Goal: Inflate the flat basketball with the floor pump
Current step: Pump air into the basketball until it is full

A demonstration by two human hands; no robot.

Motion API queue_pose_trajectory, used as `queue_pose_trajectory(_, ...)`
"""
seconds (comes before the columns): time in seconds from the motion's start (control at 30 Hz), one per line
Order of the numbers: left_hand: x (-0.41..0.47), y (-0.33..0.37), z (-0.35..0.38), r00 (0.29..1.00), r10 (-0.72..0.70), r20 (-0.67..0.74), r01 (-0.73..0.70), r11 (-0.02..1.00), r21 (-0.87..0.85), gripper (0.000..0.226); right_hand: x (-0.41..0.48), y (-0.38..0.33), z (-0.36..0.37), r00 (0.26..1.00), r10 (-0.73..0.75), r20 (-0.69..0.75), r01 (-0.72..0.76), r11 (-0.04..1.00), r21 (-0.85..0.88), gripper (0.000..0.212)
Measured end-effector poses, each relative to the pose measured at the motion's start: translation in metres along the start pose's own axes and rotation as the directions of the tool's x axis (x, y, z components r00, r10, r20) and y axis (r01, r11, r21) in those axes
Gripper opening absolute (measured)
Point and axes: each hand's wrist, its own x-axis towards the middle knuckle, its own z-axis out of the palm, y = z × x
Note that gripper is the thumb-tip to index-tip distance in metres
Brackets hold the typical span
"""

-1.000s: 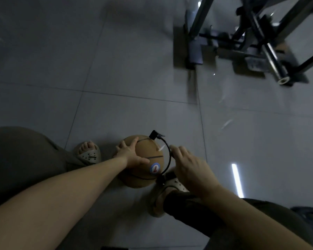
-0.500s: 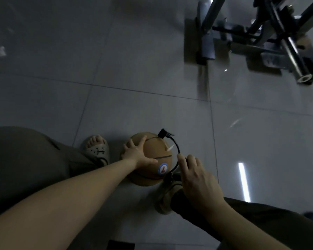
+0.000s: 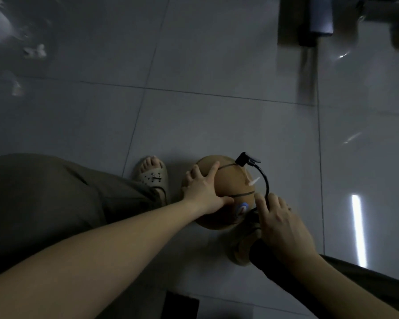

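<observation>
Under the left grip (image 3: 205,189), basketball (image 3: 230,180).

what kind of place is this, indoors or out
Indoors, most likely a home or gym room. The floor is large glossy grey tiles that mirror a ceiling light strip, and a dark metal equipment frame stands at the top right. The basketball sits on that floor.

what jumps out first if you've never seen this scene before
The tan basketball on the grey tiled floor low in the middle catches the eye first, with the left hand spread over its left side. A black pump hose arcs over the ball's right edge to a nozzle head at the top, and the right hand sits at the hose's lower end. A sandalled foot rests left of the ball.
</observation>
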Motion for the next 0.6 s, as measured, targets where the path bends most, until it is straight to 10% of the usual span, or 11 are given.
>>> queue_pose_trajectory(0.33,-0.017,0.028,0.003,0.996,-0.086,0.026,0.083,0.992,0.093,0.116,-0.011,-0.005,-0.039,1.0,0.001,-0.013,-0.001,0.999,0.054,0.049)
queue_pose_trajectory(0.6,-0.021,0.01,-0.011,0.997,-0.025,0.077,0.022,0.999,0.03,0.122,-0.062,-0.01,-0.134,0.95,-0.067,-0.305,0.039,0.994,-0.098,0.036)
